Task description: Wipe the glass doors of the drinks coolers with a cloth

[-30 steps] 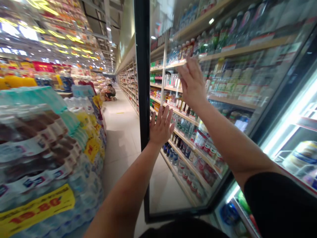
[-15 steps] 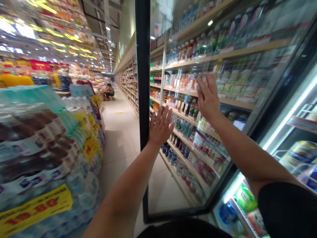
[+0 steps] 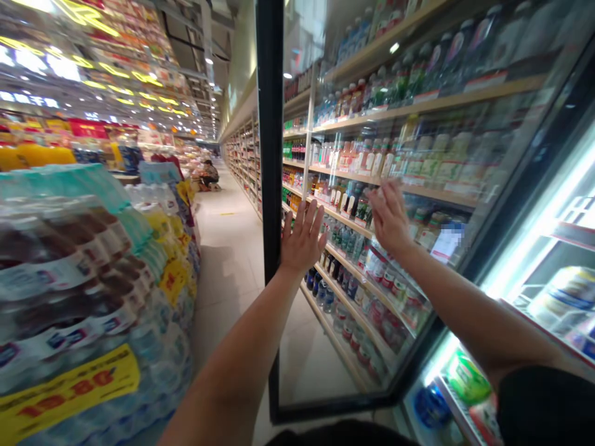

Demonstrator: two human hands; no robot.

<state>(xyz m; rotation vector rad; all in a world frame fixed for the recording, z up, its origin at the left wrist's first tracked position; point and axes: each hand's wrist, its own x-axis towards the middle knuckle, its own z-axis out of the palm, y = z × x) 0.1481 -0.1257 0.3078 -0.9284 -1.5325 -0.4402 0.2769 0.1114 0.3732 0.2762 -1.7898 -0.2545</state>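
Note:
A tall glass cooler door with a black frame stands swung out in front of me. My left hand lies flat on the glass beside the frame's left upright, fingers stretched out and nothing in them. My right hand is raised at the middle of the pane, its fingers extended and a little bent, blurred at the tips. A pale smear shows at those fingertips; whether it is a reflection or something thin cannot be made out. Bottles on shelves show through or in the glass.
At the left stand stacked packs of bottled drinks with a yellow price sign. Lit cooler shelves with a green package are at the lower right. A person crouches far down the aisle.
My right hand has moved down the glass, its fingers now more bent. My left hand stays in place against the pane. The view has shifted slightly.

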